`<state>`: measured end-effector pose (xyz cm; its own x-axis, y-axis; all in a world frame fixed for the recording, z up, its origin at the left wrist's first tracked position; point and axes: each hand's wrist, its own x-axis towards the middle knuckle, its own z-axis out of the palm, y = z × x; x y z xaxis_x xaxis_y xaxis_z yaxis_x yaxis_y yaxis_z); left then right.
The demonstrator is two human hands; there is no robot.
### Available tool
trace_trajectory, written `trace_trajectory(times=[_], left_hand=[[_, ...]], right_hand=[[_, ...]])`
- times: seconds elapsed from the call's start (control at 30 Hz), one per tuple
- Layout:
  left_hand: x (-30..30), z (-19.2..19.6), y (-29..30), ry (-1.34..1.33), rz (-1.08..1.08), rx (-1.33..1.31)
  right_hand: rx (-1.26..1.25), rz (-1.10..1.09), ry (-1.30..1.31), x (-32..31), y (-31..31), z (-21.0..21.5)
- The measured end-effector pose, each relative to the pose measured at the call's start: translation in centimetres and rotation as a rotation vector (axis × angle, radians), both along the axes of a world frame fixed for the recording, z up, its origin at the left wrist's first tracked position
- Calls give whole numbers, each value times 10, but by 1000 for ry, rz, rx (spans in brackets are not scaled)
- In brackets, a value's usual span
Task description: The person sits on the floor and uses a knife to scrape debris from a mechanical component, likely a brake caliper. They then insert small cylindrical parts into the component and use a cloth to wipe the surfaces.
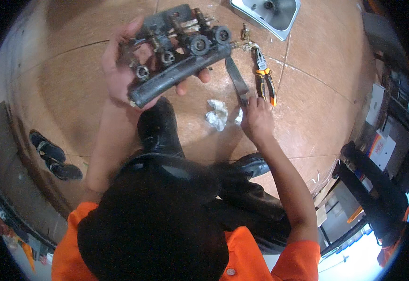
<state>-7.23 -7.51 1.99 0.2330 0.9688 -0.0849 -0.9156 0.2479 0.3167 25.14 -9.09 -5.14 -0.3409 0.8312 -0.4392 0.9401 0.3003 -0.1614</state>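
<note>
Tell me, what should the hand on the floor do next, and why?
Probably close the right hand on the flat dark tool and lift it. Its fingertips already rest on the tool's near end, while the left hand holds the black valve assembly up, knobs facing the person.

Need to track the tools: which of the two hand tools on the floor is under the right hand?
The dark flat-bladed tool; the right hand rests on its near end. The orange-handled pliers lie beside it, untouched.
</note>
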Motion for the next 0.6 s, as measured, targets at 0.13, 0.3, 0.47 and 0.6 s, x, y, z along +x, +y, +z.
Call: trace_trajectory(times=[0.13, 0.3, 0.47, 0.6], left_hand=[[7, 5, 5, 113, -46, 11], [13, 16, 2, -38, -83, -87], [16, 13, 1, -12, -74, -242], [22, 19, 3, -51, -84, -361]], right_hand=[[208, -97, 444, -51, 39, 77], [365, 64, 848, -115, 55, 155], [464, 236, 719, -121, 57, 160], [489, 294, 721, -120, 56, 153]])
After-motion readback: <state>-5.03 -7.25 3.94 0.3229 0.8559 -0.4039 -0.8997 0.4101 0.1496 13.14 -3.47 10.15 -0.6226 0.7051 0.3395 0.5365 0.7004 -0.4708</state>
